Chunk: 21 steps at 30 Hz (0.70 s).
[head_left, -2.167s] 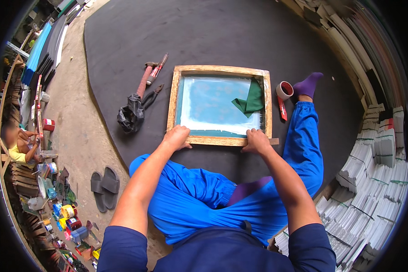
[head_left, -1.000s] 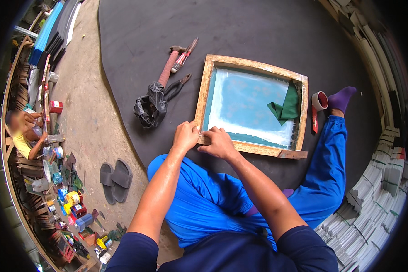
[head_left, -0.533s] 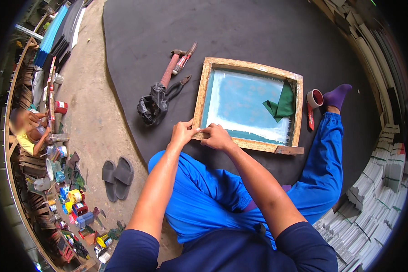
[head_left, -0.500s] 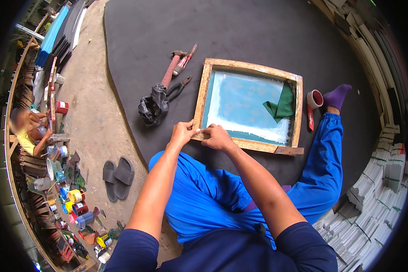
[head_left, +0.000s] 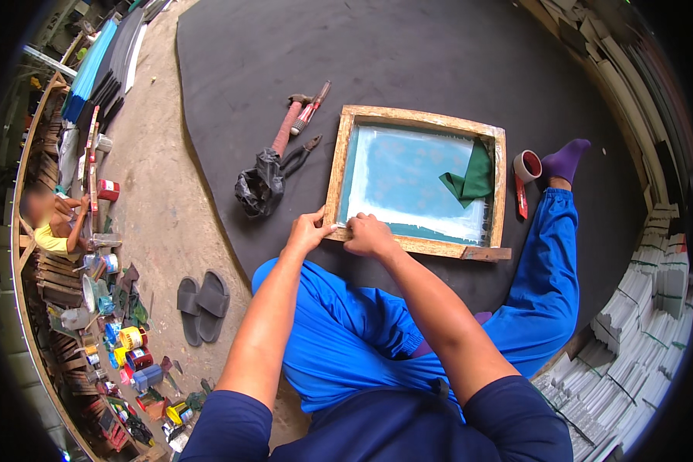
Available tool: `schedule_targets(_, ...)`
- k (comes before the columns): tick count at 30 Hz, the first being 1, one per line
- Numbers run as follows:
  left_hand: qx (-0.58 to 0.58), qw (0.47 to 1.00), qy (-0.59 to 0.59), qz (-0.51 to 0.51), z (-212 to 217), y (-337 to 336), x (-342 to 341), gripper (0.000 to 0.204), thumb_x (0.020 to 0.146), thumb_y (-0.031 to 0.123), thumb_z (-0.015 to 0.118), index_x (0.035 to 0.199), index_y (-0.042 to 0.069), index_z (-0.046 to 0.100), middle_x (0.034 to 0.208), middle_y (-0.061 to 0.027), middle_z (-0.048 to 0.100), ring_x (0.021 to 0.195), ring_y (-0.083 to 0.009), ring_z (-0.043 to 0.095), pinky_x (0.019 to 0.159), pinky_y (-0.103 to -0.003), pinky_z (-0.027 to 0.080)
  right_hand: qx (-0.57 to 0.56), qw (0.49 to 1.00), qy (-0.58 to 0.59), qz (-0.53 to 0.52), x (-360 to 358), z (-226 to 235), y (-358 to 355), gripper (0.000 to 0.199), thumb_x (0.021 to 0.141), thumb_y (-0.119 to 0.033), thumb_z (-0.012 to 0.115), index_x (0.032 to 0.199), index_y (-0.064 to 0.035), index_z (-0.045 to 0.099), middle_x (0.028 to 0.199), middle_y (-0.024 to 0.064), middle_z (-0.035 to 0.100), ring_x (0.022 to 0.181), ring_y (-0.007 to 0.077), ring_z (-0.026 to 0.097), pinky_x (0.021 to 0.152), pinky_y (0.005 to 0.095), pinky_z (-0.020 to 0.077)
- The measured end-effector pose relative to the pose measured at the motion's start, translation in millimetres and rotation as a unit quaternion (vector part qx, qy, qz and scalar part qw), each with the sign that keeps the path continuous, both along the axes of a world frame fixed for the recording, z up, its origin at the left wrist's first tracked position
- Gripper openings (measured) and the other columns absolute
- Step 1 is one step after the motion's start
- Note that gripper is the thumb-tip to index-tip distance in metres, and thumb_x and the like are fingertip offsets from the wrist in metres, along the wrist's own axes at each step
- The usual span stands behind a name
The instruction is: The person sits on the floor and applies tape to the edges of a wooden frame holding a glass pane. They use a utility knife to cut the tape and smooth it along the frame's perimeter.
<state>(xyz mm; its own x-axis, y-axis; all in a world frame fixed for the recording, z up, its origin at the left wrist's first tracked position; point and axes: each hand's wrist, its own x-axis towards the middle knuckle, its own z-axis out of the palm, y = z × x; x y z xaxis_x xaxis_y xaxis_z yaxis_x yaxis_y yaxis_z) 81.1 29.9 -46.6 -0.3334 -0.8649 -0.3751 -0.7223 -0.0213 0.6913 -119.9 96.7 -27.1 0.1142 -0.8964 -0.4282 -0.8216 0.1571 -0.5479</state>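
I sit on a dark mat [head_left: 408, 54] laid over bare concrete floor [head_left: 162, 208]. My left hand [head_left: 308, 232] and right hand [head_left: 368, 236] press, fingers curled, on the near left corner of the wooden screen frame [head_left: 417, 245] — lying flat before my knees. Hammer [head_left: 285, 127] and pliers [head_left: 299, 155] lie left of it; sandals [head_left: 202, 305] on the concrete, stacked boards [head_left: 639, 339] at my right.
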Motion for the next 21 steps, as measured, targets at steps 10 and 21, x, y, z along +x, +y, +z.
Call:
schedule_targets(10, -0.273, 0.955, -0.102, -0.057, 42.1, 7.9, -25.9, 0.068, 0.075, 0.056, 0.086, 0.122, 0.008, 0.074, 0.120, -0.0118, 0.069, 0.119, -0.0325, 0.060, 0.104, -0.044, 0.047, 0.022, 0.998, 0.052, -0.024, -127.3, 11.8, 67.8, 0.052, 0.075, -0.044, 0.078, 0.111, -0.0065, 0.072, 0.120, 0.0172, 0.068, 0.117, 0.0376, 0.064, 0.100, 0.0497, 0.0544)
schedule_targets(21, -0.256, 0.870, -0.156, -0.392, 38.6, 20.8, -46.3, 0.051, 0.082, 0.051, 0.081, 0.103, 0.005, 0.071, 0.106, -0.0135, 0.070, 0.114, -0.0319, 0.064, 0.121, -0.049, 0.035, -0.004, 0.983, 0.183, -0.015, -221.2, 20.5, 129.8, 0.078, 0.067, -0.063, 0.086, 0.103, 0.0038, 0.070, 0.111, 0.0236, 0.070, 0.108, 0.0377, 0.068, 0.096, 0.0472, 0.0550)
